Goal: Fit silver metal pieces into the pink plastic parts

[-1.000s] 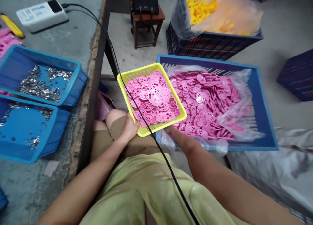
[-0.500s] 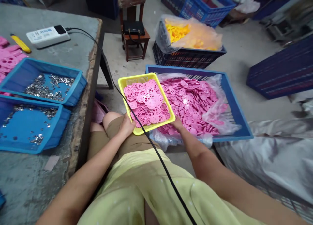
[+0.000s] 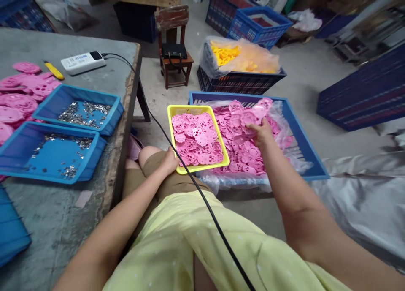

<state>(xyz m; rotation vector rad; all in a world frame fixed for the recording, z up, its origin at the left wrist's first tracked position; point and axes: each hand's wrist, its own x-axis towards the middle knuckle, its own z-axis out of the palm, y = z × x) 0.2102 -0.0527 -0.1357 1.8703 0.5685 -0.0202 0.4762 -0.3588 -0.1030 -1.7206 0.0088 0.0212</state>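
A yellow plastic basket (image 3: 173, 107), filled with flat pink plastic pieces (image 3: 198, 134), rests by my lap against the edge of a large blue crate (image 3: 299, 134). My left hand (image 3: 170, 161) is closed on the basket's near left corner. Inside the crate, more of the pink pieces lie heaped on a clear plastic liner (image 3: 300, 166). My right hand (image 3: 263, 134) reaches over this heap with fingers closed on several pink plastic pieces (image 3: 248, 118), shaped like animal faces with holes. How many it holds I cannot tell.
On the table (image 3: 117, 50) to the left are two blue trays (image 3: 55, 170) of small metal parts, a pink pile (image 3: 19, 107), a yellow cutter (image 3: 54, 70) and a white power bank (image 3: 82, 63). Its black cable (image 3: 202, 194) crosses before me. Behind stand a chair (image 3: 175, 56) and a dark crate (image 3: 240, 80) of yellow parts.
My right hand has left the basket's right side, moved right over the blue crate and taken hold of pink plastic pieces. My left hand still holds the basket. The view has shifted slightly.
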